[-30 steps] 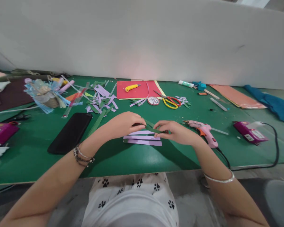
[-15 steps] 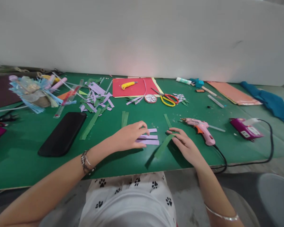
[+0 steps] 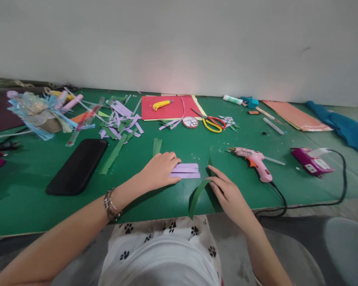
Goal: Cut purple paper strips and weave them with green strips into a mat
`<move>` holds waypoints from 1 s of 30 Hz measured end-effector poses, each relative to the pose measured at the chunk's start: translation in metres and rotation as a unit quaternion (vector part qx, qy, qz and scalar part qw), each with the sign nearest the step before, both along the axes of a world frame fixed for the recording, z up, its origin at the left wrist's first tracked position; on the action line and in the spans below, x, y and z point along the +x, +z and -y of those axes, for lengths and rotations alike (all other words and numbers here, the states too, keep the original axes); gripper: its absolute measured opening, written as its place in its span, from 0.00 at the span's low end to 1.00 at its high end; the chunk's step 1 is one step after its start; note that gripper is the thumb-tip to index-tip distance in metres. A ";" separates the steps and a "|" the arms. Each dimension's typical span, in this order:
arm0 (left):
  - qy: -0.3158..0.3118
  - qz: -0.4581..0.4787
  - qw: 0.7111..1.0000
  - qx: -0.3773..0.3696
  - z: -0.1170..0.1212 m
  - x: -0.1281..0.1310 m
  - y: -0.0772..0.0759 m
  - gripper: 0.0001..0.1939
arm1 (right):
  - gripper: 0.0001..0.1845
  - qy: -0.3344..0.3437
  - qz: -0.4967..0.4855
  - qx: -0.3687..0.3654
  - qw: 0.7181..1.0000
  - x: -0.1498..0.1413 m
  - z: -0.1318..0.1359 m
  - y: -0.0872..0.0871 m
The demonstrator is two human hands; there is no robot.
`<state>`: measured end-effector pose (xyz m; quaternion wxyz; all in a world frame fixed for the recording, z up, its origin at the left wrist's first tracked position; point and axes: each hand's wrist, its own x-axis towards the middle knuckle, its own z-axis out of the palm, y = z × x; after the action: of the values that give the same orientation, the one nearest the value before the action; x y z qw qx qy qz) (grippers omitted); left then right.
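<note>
My left hand (image 3: 159,171) rests curled on the green table (image 3: 62,206), its fingertips pressing the left end of a small stack of purple paper strips (image 3: 187,170). My right hand (image 3: 228,192) pinches one end of a dark green paper strip (image 3: 197,196), which curves down toward the table's front edge. Two more green strips (image 3: 156,146) lie just beyond my left hand.
A pink glue gun (image 3: 255,161) with a black cord lies right of my hands, a purple box (image 3: 311,163) farther right. A black phone (image 3: 77,166) lies at the left. Farther back are paper scraps (image 3: 121,121), red card (image 3: 170,108), a yellow cutter (image 3: 161,105) and scissors (image 3: 213,123).
My hands parted. The left pushed the purple strips together into a tight stack. The right pulled the green strip back toward the table's front edge.
</note>
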<state>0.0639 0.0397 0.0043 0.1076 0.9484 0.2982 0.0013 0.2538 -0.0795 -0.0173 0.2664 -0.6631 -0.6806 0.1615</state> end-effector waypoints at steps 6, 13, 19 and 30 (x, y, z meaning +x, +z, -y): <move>0.001 -0.007 1.000 -0.011 -0.003 0.003 0.000 0.17 | 0.16 0.016 0.014 -0.012 1.000 -0.006 0.004 -0.001; -0.003 0.029 0.996 -0.078 -0.004 0.002 -0.001 0.08 | 0.15 0.039 0.018 -0.007 0.999 -0.008 0.002 0.000; -0.026 0.057 0.995 -0.082 -0.007 0.000 -0.008 0.06 | 0.14 0.026 0.012 0.006 1.000 -0.010 0.002 -0.002; -0.018 0.153 0.981 -0.122 -0.010 -0.004 -0.005 0.05 | 0.15 0.053 0.051 0.015 0.997 -0.032 -0.006 -0.003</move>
<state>0.0597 0.0501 -0.0005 0.2664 0.9220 0.2595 0.1080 0.2219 -0.0733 -0.0205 0.2324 -0.6294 -0.7298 0.1312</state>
